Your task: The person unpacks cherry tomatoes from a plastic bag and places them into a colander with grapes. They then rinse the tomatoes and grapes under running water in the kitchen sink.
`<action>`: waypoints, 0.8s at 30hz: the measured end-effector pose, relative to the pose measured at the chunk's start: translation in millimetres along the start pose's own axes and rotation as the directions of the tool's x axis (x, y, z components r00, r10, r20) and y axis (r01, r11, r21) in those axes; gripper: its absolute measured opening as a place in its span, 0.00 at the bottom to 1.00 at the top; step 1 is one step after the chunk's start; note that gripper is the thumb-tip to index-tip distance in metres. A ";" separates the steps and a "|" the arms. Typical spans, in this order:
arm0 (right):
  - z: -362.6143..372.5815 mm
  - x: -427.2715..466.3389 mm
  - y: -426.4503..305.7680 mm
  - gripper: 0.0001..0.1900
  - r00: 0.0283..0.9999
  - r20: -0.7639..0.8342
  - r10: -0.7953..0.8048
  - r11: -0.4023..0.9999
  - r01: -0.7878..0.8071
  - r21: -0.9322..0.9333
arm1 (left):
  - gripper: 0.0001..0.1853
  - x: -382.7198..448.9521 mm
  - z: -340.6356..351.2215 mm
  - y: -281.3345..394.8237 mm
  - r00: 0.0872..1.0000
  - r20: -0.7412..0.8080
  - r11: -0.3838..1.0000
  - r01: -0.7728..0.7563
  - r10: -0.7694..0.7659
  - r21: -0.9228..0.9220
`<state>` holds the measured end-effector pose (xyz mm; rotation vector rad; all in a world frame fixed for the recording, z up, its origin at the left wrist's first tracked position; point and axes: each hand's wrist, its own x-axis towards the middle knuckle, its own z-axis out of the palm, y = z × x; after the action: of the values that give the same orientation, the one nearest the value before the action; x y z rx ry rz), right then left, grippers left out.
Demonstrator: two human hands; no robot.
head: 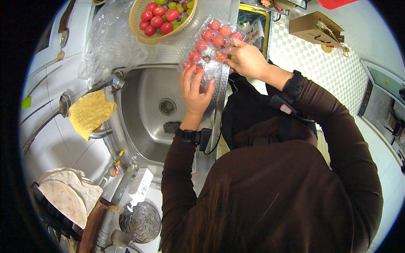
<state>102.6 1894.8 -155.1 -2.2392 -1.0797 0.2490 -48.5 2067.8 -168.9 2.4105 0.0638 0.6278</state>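
Observation:
A clear plastic bag (207,52) of red, round fruit, apparently tomatoes, lies across the steel counter and overhangs the near right corner of the sink (142,95). My left hand (196,95) grips the bag's lower end, fingertips and thumb spread on the film. On the bag's right side, my right hand (248,60) pinches the plastic between thumb and fingers, beside an orange-red fruit. Just beyond the bag stands a yellow plastic basket (152,41) holding red tomatoes (157,21) and green grapes (172,5).
A crumpled clear plastic bag (109,44) lies left of the basket. The faucet (117,82) and a yellow cloth (91,114) border the sink's left side. A dark scrubber (172,127) rests in the basin. Nearer me stands a white pump bottle (140,185). At right is a yellow-rimmed bin (268,34).

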 end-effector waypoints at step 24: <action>-11.5 4.8 59.7 0.27 0.695 0.498 0.519 0.018 -0.592 0.806 | 0.19 -12.4 18.0 9.8 0.993 0.108 0.981 0.027 -0.048 0.190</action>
<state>148.6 1865.4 -182.3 -1.3036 0.1895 1.0272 -52.4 2047.2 -180.6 2.6163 0.1268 0.4869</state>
